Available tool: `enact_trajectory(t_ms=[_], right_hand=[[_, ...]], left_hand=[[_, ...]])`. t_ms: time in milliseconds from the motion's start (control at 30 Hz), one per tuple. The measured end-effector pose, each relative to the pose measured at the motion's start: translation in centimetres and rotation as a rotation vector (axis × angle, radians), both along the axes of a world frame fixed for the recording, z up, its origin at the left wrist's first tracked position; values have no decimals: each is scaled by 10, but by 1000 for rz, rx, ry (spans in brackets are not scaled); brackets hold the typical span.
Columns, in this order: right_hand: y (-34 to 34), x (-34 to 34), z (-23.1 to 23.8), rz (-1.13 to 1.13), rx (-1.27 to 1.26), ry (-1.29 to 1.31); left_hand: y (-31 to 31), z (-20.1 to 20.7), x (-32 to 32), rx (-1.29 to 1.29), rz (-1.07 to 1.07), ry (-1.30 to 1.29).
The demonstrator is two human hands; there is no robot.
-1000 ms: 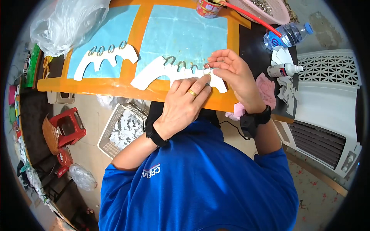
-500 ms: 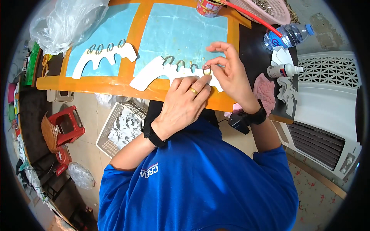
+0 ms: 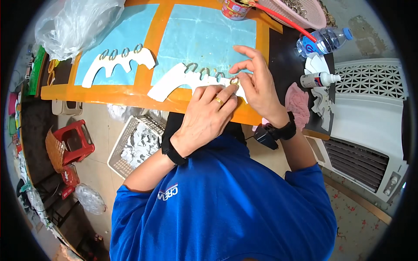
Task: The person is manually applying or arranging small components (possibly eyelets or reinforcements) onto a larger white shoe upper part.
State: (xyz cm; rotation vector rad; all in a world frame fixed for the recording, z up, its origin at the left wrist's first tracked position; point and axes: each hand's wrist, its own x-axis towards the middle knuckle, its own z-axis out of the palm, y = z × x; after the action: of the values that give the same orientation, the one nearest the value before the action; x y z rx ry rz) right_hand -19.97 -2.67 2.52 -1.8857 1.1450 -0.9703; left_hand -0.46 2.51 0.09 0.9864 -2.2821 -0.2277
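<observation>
A white scalloped piece [image 3: 167, 84] lies at the table's front edge, with several metal rings [image 3: 204, 72] standing along its far edge. My left hand [image 3: 207, 115] holds this piece down, its fingers bent and close together over the right part; its thumb is hidden. The left index fingertip is at the base of the rightmost ring [image 3: 235, 81], which leans over. Beside that ring, my right hand [image 3: 257, 85] has its thumb and fingers apart, with nothing seen between them. A second white scalloped piece [image 3: 98, 71] with similar rings [image 3: 125, 52] lies further left.
Blue sheets [image 3: 209, 32] are taped to the table with orange tape. A red cup [image 3: 235, 9], a pink basket [image 3: 300, 11] and a red stick [image 3: 283, 18] are at the back right. Rightward are a water bottle [image 3: 324, 41], white squeeze bottle [image 3: 320, 79] and pink cloth [image 3: 297, 102].
The rightmost ring has tipped from more upright to a flatter lean. My right thumb and index finger have parted slightly from it. My left hand has stayed in place.
</observation>
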Motion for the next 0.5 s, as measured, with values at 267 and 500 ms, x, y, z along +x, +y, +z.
enact_trajectory(t_ms=[267, 500], right_hand=[[1, -1, -5, 8, -111, -59], [-3, -6, 7, -114, -446, 297]], left_hand=[[1, 2, -1, -1, 7, -10], [1, 3, -1, 0, 14, -18]])
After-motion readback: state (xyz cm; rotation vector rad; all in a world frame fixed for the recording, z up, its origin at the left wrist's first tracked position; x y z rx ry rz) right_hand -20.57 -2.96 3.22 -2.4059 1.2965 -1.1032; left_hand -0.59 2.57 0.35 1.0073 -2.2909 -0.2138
